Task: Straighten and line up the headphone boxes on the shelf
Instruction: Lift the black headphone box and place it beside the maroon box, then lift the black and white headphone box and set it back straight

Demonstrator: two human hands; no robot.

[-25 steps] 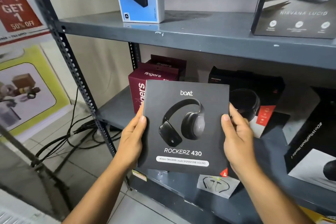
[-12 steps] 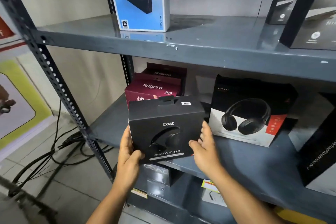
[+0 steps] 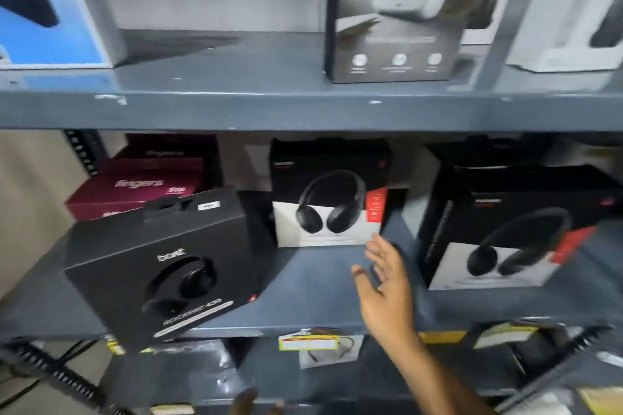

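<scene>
— The black box (image 3: 158, 266) is out of both hands now, sitting crooked at the shelf (image 3: 303, 286) front, left side, corner overhanging.
— So it's placed, not squared?
— Right. The right hand (image 3: 384, 283), open and empty, reaches toward the middle box (image 3: 328, 192). The left hand (image 3: 244, 403) barely shows; can't tell.

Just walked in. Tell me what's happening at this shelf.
A person is tidying headphone boxes on the middle shelf. The black boat box sits at the front left, skewed and overhanging the edge, with no hand on it. The right hand is open, reaching toward the black-and-white headphone box further back. A similar box stands at an angle to the right. Only fingertips of the left hand show at the bottom edge.
</scene>
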